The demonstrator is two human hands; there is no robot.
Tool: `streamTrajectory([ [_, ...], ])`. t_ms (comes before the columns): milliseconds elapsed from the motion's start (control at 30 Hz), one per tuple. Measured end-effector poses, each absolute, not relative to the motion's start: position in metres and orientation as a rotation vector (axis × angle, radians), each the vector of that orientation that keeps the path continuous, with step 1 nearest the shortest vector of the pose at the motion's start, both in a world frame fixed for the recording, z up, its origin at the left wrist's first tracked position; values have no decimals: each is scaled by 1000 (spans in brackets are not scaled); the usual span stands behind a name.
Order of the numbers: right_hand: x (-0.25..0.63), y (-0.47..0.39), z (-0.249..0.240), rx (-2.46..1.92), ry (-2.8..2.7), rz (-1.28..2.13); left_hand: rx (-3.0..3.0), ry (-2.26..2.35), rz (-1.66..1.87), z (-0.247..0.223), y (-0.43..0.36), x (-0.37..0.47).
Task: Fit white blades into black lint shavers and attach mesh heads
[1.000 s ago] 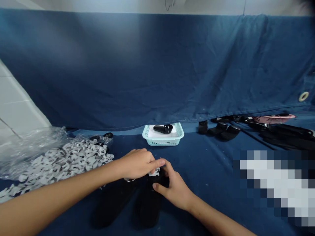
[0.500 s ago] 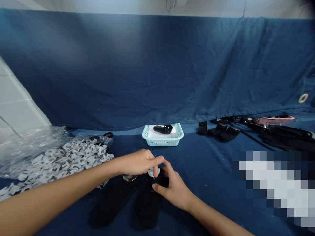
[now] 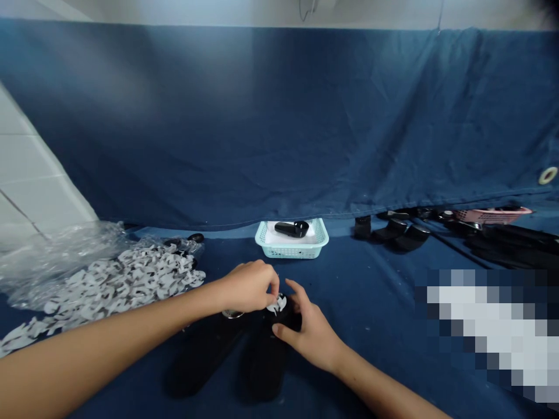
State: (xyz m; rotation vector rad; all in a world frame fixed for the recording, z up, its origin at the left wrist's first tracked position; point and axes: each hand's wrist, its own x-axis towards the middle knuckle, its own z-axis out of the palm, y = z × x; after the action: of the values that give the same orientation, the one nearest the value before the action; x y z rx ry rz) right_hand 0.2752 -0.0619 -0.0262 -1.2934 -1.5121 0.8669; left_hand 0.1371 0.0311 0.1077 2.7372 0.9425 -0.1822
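Observation:
Two long black items lie side by side near me; the right one (image 3: 264, 366) has a white piece (image 3: 277, 304) at its round far end. My left hand (image 3: 251, 286) is over that end, with thumb and fingertips pinched together at the white piece. Fingers and thumb of my right hand (image 3: 312, 334) curve around the same black end from the right and hold it. Beside it, the left black item (image 3: 203, 358) shows a shiny metal rim (image 3: 232, 313), partly behind my left wrist.
A pile of white pieces (image 3: 131, 279) lies at left beside clear plastic (image 3: 56, 250). Farther back, a light-blue basket (image 3: 292, 252) holds a black part (image 3: 292, 228) on white. Black parts (image 3: 406, 237) and a pink basket (image 3: 493, 217) are at right, before a blue curtain (image 3: 271, 122).
The left hand's extended fingers have drawn back into a pinch, exposing more of the white piece. My right hand keeps its place around the black end. The view has shifted slightly.

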Motion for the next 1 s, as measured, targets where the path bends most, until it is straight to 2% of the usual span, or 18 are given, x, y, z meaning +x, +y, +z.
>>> streamTrajectory([
  [1000, 273, -66, -21, -1267, -1532, 833, 2767, 1034, -137, 102, 18, 119],
])
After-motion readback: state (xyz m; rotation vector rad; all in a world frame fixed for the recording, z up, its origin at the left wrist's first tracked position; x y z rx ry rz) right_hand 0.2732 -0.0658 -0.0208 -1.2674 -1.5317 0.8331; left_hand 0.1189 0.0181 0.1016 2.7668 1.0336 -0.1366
